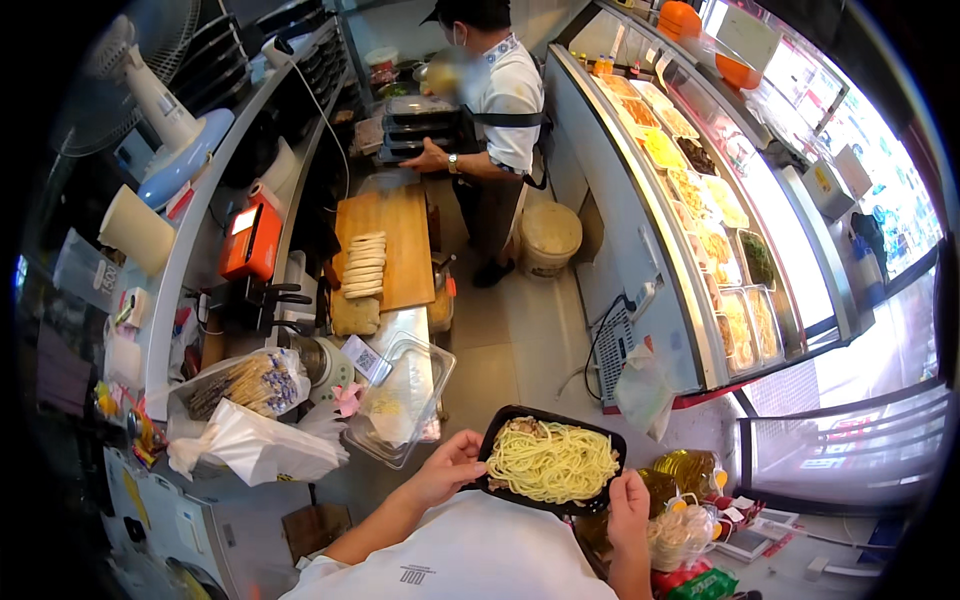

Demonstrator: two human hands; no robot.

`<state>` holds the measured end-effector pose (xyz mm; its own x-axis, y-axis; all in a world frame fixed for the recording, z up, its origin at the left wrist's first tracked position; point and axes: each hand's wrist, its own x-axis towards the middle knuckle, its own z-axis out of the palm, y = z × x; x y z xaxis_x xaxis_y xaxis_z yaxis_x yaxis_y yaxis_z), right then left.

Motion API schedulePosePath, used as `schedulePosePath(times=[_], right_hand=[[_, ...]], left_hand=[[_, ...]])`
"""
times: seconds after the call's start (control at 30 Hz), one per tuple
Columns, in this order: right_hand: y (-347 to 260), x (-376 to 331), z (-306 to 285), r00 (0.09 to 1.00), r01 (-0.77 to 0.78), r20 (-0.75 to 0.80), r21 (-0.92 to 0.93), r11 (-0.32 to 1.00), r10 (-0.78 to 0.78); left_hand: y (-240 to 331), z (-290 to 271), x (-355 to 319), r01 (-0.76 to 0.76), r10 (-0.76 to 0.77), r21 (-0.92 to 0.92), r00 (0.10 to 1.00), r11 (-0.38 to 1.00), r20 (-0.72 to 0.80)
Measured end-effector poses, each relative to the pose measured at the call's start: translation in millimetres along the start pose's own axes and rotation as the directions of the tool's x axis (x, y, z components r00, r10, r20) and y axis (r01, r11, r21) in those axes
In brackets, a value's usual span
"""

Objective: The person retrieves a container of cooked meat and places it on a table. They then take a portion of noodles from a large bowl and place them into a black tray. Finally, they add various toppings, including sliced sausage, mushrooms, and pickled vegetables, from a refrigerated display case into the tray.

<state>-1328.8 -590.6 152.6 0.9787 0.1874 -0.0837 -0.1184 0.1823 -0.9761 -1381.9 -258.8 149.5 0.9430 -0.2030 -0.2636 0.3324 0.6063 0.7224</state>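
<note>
A black rectangular tray of noodles (pixel 553 462) is held level in front of my body. Yellow noodles fill it, with some brownish pieces at the far left corner and along the right side. My left hand (pixel 452 460) pinches its left end, thumb near the rim. At the right end, my right hand (pixel 628 500) grips the near corner, its fingers partly hidden. To the left of the tray, a clear plastic container (pixel 412 405) rests at the end of the counter.
A wooden cutting board (pixel 402 245) carries a row of pale sliced pieces (pixel 364 265). Beyond it, a co-worker (pixel 508 95) reaches toward stacked black trays (pixel 415 125). A lit display case (pixel 640 230) of filled food trays runs along the right. Oil bottles (pixel 690 468) stand at lower right.
</note>
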Motion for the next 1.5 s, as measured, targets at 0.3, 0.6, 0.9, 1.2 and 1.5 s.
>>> schedulePosePath(times=[0.3,0.6,0.9,1.2,1.5], right_hand=[[-43.7,85.0,-98.4,0.995,0.05,0.088,-0.048,0.998,-0.045],[-53.0,154.9,-123.7,0.999,0.016,0.052,-0.177,0.984,-0.007],[-62.9,236.7,-139.9,0.995,0.031,-0.078,-0.352,0.935,-0.063],[-61.4,299.8,-146.6,0.984,0.012,-0.179,0.161,0.987,0.017],[-29.7,384.7,-225.7,0.942,0.103,-0.012,-0.941,0.323,-0.335]], left_hand=[[-25.4,95.1,76.8,0.003,-0.01,-0.086,0.997,0.996,-0.072],[-11.4,104.1,150.7,0.107,-0.115,-0.125,0.992,0.986,-0.055],[35.5,90.0,268.7,0.141,-0.137,-0.079,0.989,0.987,0.061],[46.6,95.1,328.1,0.083,-0.082,-0.075,0.997,0.994,0.009],[21.7,136.6,321.3,-0.08,0.066,-0.252,0.996,0.964,-0.063]])
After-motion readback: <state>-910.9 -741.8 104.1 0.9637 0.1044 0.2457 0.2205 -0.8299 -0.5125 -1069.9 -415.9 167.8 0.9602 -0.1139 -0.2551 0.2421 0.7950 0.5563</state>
